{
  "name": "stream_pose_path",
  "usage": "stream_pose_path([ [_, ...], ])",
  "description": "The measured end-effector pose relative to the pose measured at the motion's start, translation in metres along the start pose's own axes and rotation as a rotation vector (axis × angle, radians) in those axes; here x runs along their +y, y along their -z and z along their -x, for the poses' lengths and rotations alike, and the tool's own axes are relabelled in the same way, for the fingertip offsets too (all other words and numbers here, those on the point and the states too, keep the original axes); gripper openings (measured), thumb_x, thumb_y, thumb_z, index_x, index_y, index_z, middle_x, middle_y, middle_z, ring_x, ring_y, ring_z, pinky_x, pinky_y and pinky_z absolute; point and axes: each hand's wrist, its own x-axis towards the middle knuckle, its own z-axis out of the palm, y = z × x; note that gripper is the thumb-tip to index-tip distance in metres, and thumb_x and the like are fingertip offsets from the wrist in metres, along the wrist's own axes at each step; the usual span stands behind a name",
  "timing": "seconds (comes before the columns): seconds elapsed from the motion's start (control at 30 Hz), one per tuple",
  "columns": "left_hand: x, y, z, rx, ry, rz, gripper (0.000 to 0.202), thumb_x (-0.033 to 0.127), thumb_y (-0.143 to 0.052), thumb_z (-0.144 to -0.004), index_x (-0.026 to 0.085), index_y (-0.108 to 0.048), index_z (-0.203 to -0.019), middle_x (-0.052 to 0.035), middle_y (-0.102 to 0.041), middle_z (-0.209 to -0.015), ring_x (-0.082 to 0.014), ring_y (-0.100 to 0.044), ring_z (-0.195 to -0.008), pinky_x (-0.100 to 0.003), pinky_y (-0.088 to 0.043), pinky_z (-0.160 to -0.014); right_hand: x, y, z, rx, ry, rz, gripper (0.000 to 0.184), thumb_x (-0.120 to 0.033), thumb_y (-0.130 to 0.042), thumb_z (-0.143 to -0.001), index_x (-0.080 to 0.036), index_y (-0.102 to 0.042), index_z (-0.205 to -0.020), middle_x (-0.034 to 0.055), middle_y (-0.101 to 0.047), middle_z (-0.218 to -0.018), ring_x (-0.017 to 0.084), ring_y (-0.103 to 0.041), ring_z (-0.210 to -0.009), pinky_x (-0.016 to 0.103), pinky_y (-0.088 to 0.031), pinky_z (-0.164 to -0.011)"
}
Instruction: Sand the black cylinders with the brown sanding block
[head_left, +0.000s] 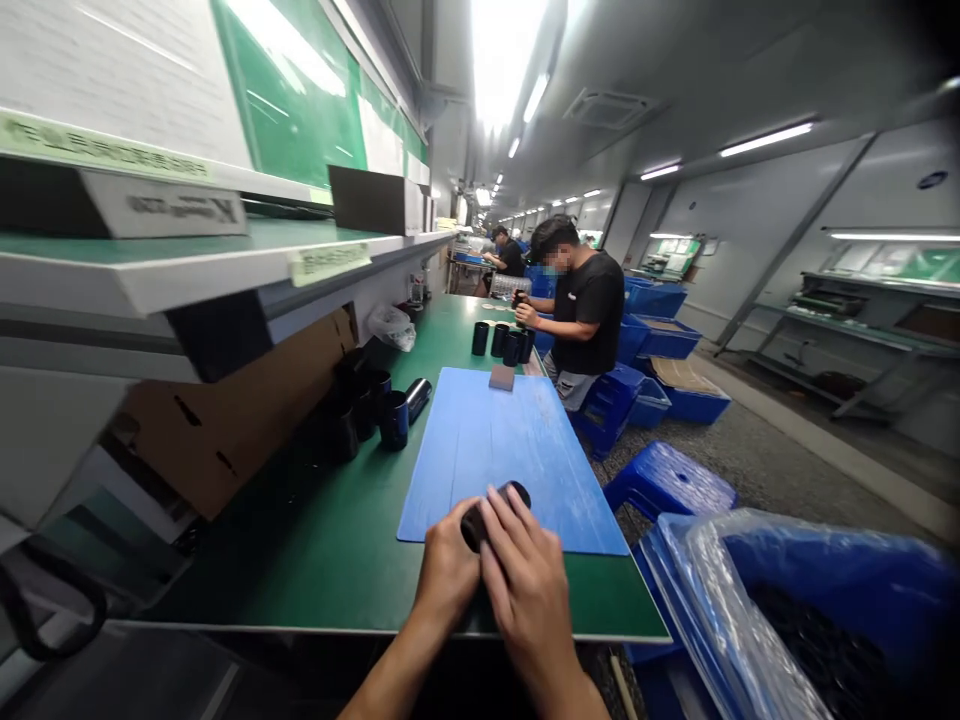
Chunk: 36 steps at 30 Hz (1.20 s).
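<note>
My left hand is wrapped round one end of a short black cylinder, low over the near edge of the blue mat. My right hand lies over the top of the same cylinder, its fingers bent and pressed together against it. A dark patch shows between the two hands; whether a small pad is under the right fingers I cannot tell. At the mat's far edge lies a flat brown block. Left of the mat, a black cylinder stands upright beside another lying on its side.
Several black cylinders stand beyond the mat, near a co-worker handling a dark piece. A shelf overhangs the green table on the left. At right are a blue stool and a plastic-lined blue bin.
</note>
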Motion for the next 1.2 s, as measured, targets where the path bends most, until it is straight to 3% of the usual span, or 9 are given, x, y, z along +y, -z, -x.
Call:
stream_pose_path([
  [0.13, 0.001, 0.0, -0.003, 0.006, -0.004, -0.006, 0.032, 0.024, -0.062, -0.084, 0.018, -0.072, -0.114, -0.0086, -0.077, -0.11, -0.0259, -0.074, -0.096, -0.032, -0.057, -0.086, 0.001, -0.001, 0.0, -0.042, -0.004, -0.015, 0.051, -0.017, -0.045, -0.1, -0.026, -0.043, -0.151, 0.0018, -0.045, -0.155, 0.026, -0.037, -0.147, 0.041, -0.042, -0.102],
  [0.3, 0.0, -0.001, -0.003, 0.014, 0.003, -0.023, 0.037, 0.023, -0.063, -0.082, 0.018, -0.071, -0.117, -0.0079, -0.078, -0.11, -0.0259, -0.074, -0.096, -0.031, -0.058, -0.085, 0.001, -0.002, 0.006, 0.032, -0.049, -0.013, 0.053, -0.015, -0.043, -0.1, -0.026, -0.041, -0.152, 0.0029, -0.045, -0.155, 0.026, -0.036, -0.147, 0.042, -0.04, -0.103],
  [0.47, 0.001, -0.001, -0.001, -0.005, -0.009, 0.007, 0.035, 0.023, -0.065, -0.08, 0.019, -0.072, -0.114, -0.0066, -0.078, -0.109, -0.0255, -0.074, -0.098, -0.03, -0.058, -0.086, -0.004, -0.008, 0.01, 0.048, -0.002, -0.016, 0.058, -0.013, -0.045, -0.098, -0.025, -0.036, -0.155, 0.0039, -0.044, -0.156, 0.026, -0.034, -0.148, 0.042, -0.042, -0.101],
  [0.63, -0.001, -0.002, -0.004, -0.018, 0.021, -0.017, 0.041, 0.025, -0.073, -0.076, 0.017, -0.07, -0.116, -0.0098, -0.077, -0.11, -0.0271, -0.073, -0.097, -0.034, -0.058, -0.087, 0.016, -0.004, -0.039, 0.051, -0.104, -0.195, 0.047, -0.02, -0.047, -0.101, -0.031, -0.05, -0.146, 0.0019, -0.05, -0.152, 0.025, -0.04, -0.145, 0.046, -0.039, -0.109],
  [0.73, -0.003, -0.002, -0.005, 0.008, 0.059, -0.033, 0.053, 0.022, -0.082, -0.065, 0.016, -0.069, -0.116, -0.0083, -0.077, -0.109, -0.0278, -0.072, -0.102, -0.038, -0.056, -0.094, 0.042, 0.02, -0.058, 0.234, -0.271, -0.37, 0.044, -0.032, -0.047, -0.103, -0.027, -0.05, -0.147, 0.0048, -0.047, -0.155, 0.023, -0.04, -0.145, 0.046, -0.03, -0.12],
  [0.83, -0.003, -0.002, -0.005, 0.008, 0.07, -0.049, 0.053, 0.023, -0.082, -0.065, 0.018, -0.069, -0.116, -0.0069, -0.077, -0.108, -0.0272, -0.072, -0.101, -0.04, -0.055, -0.096, 0.063, 0.039, -0.042, 0.355, -0.456, -0.453, 0.05, -0.04, -0.048, -0.102, -0.025, -0.045, -0.15, 0.0067, -0.046, -0.155, 0.023, -0.041, -0.144, 0.043, -0.029, -0.122],
  [0.93, -0.002, -0.002, -0.004, 0.024, 0.085, -0.05, 0.053, 0.025, -0.083, -0.064, 0.019, -0.07, -0.115, -0.0075, -0.077, -0.108, -0.0279, -0.072, -0.102, -0.04, -0.055, -0.096, 0.073, 0.039, -0.01, 0.319, -0.529, -0.486, 0.051, -0.044, -0.051, -0.1, -0.025, -0.05, -0.147, 0.0071, -0.05, -0.151, 0.025, -0.044, -0.142, 0.046, -0.032, -0.121],
  [1.07, -0.004, -0.004, -0.005, 0.047, 0.085, -0.049, 0.055, 0.027, -0.085, -0.062, 0.018, -0.071, -0.115, -0.0091, -0.076, -0.111, -0.029, -0.071, -0.105, -0.041, -0.054, -0.099, 0.06, 0.022, 0.025, 0.222, -0.44, -0.388, 0.05, -0.038, -0.049, -0.101, -0.026, -0.046, -0.149, 0.0071, -0.045, -0.155, 0.028, -0.041, -0.144, 0.053, -0.034, -0.119],
  [1.2, -0.004, -0.004, -0.003, 0.005, 0.088, -0.028, 0.05, 0.029, -0.081, -0.068, 0.018, -0.07, -0.115, -0.0077, -0.077, -0.11, -0.0269, -0.073, -0.101, -0.035, -0.057, -0.092, 0.025, 0.007, 0.031, 0.085, -0.189, -0.205, 0.056, -0.026, -0.049, -0.101, -0.029, -0.036, -0.155, 0.0044, -0.041, -0.158, 0.029, -0.034, -0.148, 0.05, -0.037, -0.115],
])
